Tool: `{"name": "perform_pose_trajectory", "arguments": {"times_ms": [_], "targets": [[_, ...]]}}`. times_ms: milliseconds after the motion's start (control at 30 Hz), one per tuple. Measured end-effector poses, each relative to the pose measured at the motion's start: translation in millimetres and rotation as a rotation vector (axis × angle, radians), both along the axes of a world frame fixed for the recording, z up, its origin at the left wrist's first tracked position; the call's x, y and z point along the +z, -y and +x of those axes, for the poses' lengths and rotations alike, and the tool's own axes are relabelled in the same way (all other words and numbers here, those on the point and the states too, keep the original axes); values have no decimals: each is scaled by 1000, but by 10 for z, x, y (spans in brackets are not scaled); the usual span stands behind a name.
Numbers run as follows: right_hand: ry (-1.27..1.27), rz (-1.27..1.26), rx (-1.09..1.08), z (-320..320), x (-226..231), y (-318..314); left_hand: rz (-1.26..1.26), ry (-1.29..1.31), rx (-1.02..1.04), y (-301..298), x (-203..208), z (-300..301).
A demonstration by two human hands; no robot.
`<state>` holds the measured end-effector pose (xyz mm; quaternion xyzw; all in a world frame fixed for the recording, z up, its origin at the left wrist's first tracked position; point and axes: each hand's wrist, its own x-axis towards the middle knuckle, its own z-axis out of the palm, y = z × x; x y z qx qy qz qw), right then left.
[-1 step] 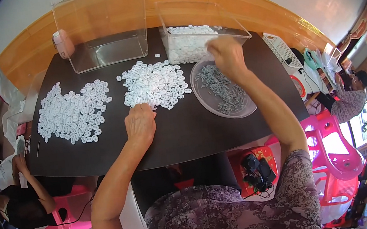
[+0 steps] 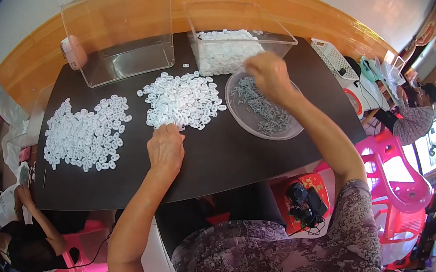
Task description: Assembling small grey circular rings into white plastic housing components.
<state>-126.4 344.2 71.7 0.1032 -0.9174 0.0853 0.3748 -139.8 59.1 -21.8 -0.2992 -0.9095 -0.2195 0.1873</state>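
My left hand (image 2: 166, 149) is closed at the near edge of the middle pile of small white oval plastic pieces (image 2: 183, 99), each with holes in it. Its fingertips touch the pile, and whatever they pinch is hidden. Above the far rim of a clear round bowl (image 2: 237, 118), my right hand (image 2: 272, 79) hangs with its fingers curled together; anything inside them cannot be made out. Small grey screws (image 2: 268, 113) lie scattered in the bowl. A second, wider pile of white pieces (image 2: 84, 136) spreads on the left of the dark table (image 2: 210, 164).
Behind the bowl stands a clear box (image 2: 285, 38) partly filled with white pieces. Another clear box (image 2: 126, 30) stands at the back left, beside a pink device (image 2: 74, 53). A thin rod (image 2: 44, 178) lies near the left edge. Other people sit at both sides.
My right hand has come slightly down toward the bowl. The left hand stays at the pile's near edge.
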Motion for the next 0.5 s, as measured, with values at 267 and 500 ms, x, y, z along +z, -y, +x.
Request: {"name": "perform_pose_trajectory", "arguments": {"times_ms": [267, 500], "targets": [[388, -28, -40, 450, -626, 0, -181, -363, -182, 56, 2, 348], [409, 237, -43, 380, -694, 40, -127, -260, -260, 173, 88, 506]]}}
